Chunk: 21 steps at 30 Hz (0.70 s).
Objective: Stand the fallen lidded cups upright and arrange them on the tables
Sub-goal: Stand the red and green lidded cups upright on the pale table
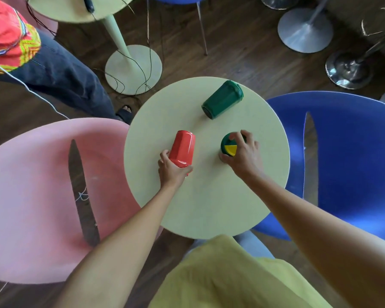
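Three lidded cups are on the round pale-yellow table [209, 207]. A red cup [183, 147] lies tilted with its base pointing away from me; my left hand [172, 171] grips its lid end. A green cup with a green-and-yellow lid [229, 147] stands upright, and my right hand [243, 154] is closed around its top. A dark green cup [222, 100] lies on its side at the far part of the table, lid toward the upper right, apart from both hands.
A pink chair [36, 196] is at the left and a blue chair [347, 156] at the right, both close to the table. A second pale table [76, 10] with its pedestal base [133, 70] stands beyond. Another person's leg [60, 78] is at the upper left. Metal bases stand at the upper right.
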Each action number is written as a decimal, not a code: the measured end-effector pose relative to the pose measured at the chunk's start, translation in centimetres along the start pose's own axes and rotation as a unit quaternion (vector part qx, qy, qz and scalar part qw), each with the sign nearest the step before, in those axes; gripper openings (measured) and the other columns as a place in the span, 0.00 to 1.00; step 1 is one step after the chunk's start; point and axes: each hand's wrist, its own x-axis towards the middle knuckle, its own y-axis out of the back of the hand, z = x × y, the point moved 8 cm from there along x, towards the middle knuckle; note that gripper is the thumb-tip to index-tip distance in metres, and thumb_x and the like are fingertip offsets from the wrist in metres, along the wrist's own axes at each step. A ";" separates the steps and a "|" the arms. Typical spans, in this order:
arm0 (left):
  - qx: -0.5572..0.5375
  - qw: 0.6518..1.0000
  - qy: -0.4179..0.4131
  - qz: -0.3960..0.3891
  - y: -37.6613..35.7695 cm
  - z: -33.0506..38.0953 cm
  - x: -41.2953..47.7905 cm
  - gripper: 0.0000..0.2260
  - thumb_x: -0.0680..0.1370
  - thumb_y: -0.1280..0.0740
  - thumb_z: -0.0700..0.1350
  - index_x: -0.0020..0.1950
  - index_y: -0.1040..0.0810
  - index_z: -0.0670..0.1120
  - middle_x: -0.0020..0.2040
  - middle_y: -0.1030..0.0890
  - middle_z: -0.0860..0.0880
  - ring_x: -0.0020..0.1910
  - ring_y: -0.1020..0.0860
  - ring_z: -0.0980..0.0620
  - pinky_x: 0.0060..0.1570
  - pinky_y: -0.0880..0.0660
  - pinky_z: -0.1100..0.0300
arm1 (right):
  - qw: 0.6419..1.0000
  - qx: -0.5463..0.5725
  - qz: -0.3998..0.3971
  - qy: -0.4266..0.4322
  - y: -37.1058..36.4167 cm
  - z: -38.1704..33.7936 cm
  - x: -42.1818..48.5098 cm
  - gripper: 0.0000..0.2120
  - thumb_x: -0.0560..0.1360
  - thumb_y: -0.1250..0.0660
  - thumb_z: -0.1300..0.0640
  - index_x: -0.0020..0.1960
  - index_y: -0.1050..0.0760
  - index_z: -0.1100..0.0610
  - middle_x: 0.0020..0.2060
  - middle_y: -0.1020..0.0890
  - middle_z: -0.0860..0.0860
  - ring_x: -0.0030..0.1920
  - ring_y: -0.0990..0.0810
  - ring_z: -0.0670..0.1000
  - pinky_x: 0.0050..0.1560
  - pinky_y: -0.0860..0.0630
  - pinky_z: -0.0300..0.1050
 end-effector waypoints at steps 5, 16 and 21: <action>0.040 0.996 -0.064 0.055 1.1 1.7 -1.5 0.36 0.62 0.22 0.47 0.66 0.34 0.47 0.63 0.27 0.45 0.58 0.29 0.39 0.59 0.34 0.48 | 1.000 0.004 0.003 0.006 0.1 -0.1 -0.3 0.27 0.71 0.27 0.50 0.67 0.34 0.49 0.71 0.37 0.53 0.67 0.35 0.62 0.63 0.29 0.54; 0.157 0.961 -0.206 0.100 2.0 6.9 -2.8 0.38 0.64 0.23 0.58 0.70 0.31 0.48 0.68 0.28 0.47 0.62 0.30 0.40 0.59 0.33 0.49 | 1.000 0.015 -0.007 0.017 0.3 0.4 -0.3 0.28 0.70 0.26 0.50 0.66 0.33 0.48 0.72 0.38 0.50 0.70 0.37 0.59 0.62 0.30 0.51; 0.250 0.941 -0.224 0.038 0.3 8.1 -3.0 0.45 0.63 0.24 0.65 0.74 0.36 0.49 0.70 0.31 0.47 0.64 0.33 0.41 0.58 0.33 0.49 | 1.000 0.014 -0.009 0.018 0.2 0.4 -0.2 0.29 0.70 0.25 0.50 0.67 0.33 0.48 0.73 0.39 0.50 0.71 0.38 0.59 0.62 0.29 0.51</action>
